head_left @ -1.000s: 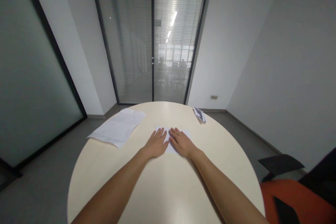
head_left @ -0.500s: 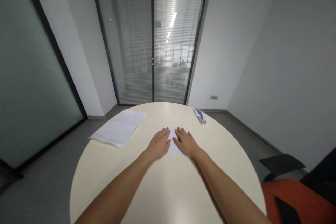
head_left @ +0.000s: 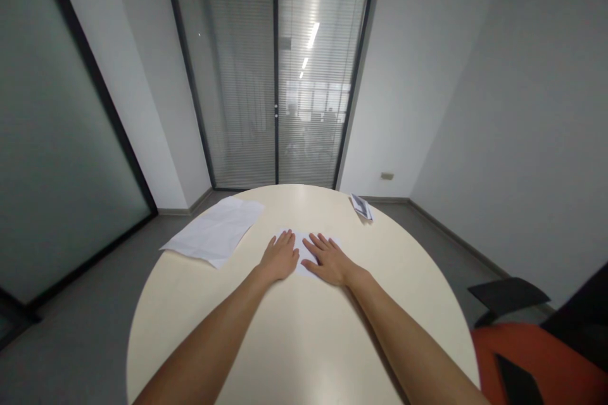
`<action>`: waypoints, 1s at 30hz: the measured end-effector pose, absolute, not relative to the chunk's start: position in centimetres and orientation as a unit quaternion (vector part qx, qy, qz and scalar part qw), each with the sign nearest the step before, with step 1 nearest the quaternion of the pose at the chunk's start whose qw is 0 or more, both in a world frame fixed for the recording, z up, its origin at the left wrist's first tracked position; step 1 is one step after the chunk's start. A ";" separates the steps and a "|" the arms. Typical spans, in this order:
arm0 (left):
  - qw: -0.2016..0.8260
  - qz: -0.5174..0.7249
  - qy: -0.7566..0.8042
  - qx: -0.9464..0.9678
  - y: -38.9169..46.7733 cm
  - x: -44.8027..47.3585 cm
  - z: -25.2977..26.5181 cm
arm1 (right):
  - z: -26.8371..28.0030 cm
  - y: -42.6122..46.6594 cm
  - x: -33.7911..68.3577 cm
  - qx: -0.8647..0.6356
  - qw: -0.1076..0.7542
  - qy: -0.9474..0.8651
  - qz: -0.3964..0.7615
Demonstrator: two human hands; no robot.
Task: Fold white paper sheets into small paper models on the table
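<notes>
A small white sheet of paper (head_left: 304,264) lies flat on the round cream table (head_left: 294,342), mostly covered by my two hands. My left hand (head_left: 281,257) rests palm down on its left part, fingers stretched forward. On its right part lies my right hand (head_left: 329,259), palm down, with fingers spread and the thumb pointing left. A strip of the paper shows between the hands. Neither hand grips anything.
A large creased white sheet (head_left: 216,231) lies at the table's far left, reaching its edge. Near the far right edge is a folded printed paper (head_left: 361,208). An orange chair (head_left: 541,361) with black armrests stands at the right. Glass doors (head_left: 275,76) are beyond.
Both hands have shifted a little to the left over the small paper. My right thumb is now spread farther out. The other papers stay where they were.
</notes>
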State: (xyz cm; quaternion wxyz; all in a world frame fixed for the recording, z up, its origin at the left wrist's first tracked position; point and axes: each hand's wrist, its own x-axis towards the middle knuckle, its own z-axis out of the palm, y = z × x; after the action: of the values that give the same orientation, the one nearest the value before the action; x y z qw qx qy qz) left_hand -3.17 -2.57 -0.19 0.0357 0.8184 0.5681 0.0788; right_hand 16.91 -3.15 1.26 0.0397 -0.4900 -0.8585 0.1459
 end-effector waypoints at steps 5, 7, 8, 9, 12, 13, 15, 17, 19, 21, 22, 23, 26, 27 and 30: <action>-0.034 0.116 0.624 0.772 -2.6 -3.7 -0.2 | 1.4 -3.4 16.7 -0.480 0.046 -0.865 0.141; -0.042 0.144 0.617 0.773 -2.7 -3.7 0.0 | 1.4 -3.5 16.7 -0.479 0.051 -0.865 0.138; -0.033 0.153 0.596 0.788 -2.8 -3.6 0.0 | 1.4 -3.5 16.6 -0.479 0.053 -0.865 0.136; -0.015 0.154 0.568 0.808 -2.8 -3.4 0.0 | 1.4 -3.5 16.6 -0.480 0.056 -0.865 0.135; 0.061 0.121 0.512 0.848 -2.7 -3.1 -0.1 | 1.4 -3.3 16.6 -0.482 0.056 -0.864 0.135; 0.079 0.109 0.509 0.850 -2.7 -3.0 -0.2 | 1.4 -3.3 16.6 -0.483 0.053 -0.864 0.136; 0.096 0.100 0.516 0.845 -2.5 -3.0 -0.4 | 1.4 -3.2 16.6 -0.484 0.048 -0.863 0.134; 0.098 0.104 0.521 0.841 -2.4 -3.0 -0.5 | 1.3 -3.1 16.6 -0.487 0.047 -0.862 0.131; 0.093 0.109 0.522 0.841 -2.4 -3.1 -0.6 | 1.4 -3.2 16.5 -0.491 0.047 -0.861 0.129; 0.086 0.106 0.528 0.838 -2.4 -3.0 -0.6 | 1.4 -3.2 16.4 -0.496 0.046 -0.858 0.128; 0.080 0.103 0.532 0.836 -2.5 -3.0 -0.6 | 1.4 -3.3 16.4 -0.498 0.046 -0.856 0.128; 0.074 0.099 0.539 0.833 -2.5 -3.0 -0.6 | 1.5 -3.4 16.4 -0.501 0.044 -0.855 0.128; 0.054 0.089 0.570 0.815 -2.6 -3.1 -0.5 | 1.7 -3.5 16.3 -0.503 0.045 -0.853 0.130; 0.047 0.086 0.582 0.807 -2.6 -3.2 -0.5 | 1.7 -3.5 16.3 -0.503 0.046 -0.853 0.131; 0.012 0.086 0.633 0.770 -2.6 -3.5 -0.2 | 1.8 -3.5 16.3 -0.504 0.048 -0.852 0.131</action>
State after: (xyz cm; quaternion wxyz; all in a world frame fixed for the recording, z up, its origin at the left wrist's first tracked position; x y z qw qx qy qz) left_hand -3.54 -2.64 -0.17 0.0120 0.7697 0.6326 0.0856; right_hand 16.25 -3.54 1.76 0.0485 -0.5044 -0.8520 0.1314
